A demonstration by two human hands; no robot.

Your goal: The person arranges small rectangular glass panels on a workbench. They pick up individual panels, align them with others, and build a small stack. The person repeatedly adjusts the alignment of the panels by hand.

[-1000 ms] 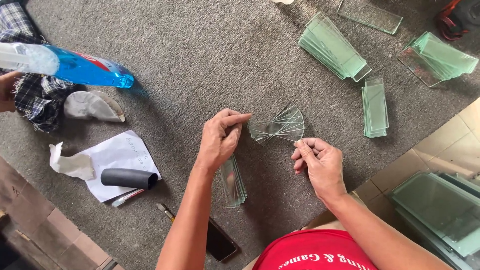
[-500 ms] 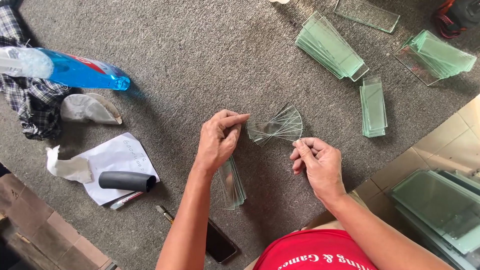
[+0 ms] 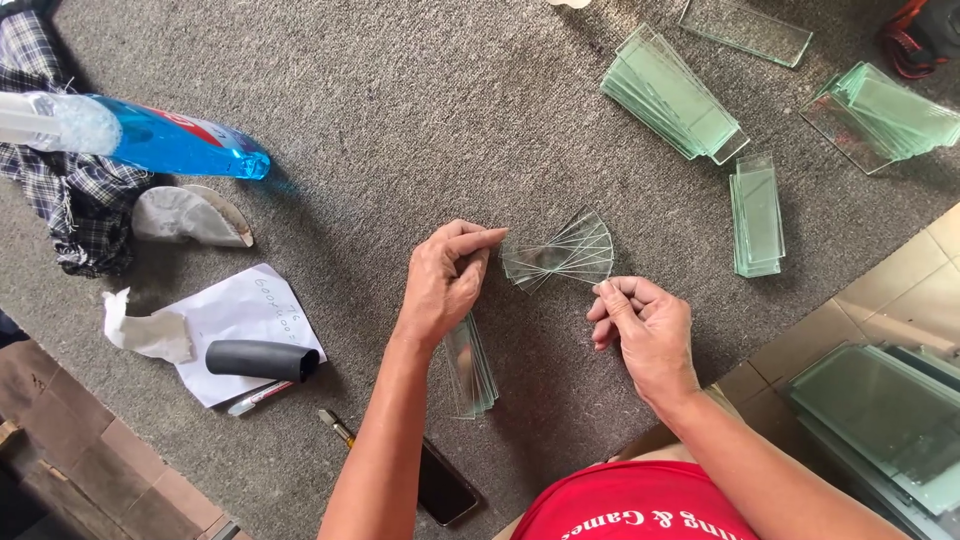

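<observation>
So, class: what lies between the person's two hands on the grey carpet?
In the head view, a fanned bunch of clear glass strips lies between the left hand and the right hand, its left end pinched by the left hand's fingertips.

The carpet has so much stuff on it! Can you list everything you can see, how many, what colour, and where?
fanned glass strips: one fan, clear greenish, centre, held between both hands
glass stack by the wrist: one, clear, on the carpet under the left forearm
glass stacks: four or so, pale green, upper right
glass sheets: several, greenish, right edge on the tiled floor
spray bottle: one, blue liquid, upper left
checked cloth: one, dark plaid, left
paper sheet: one, white, lower left
black tube: one, lying on the paper
phone: one, black, bottom centre
carpet: grey, under everything
left hand: pinches the fan's left end
right hand: fingertips at the fan's lower right
</observation>
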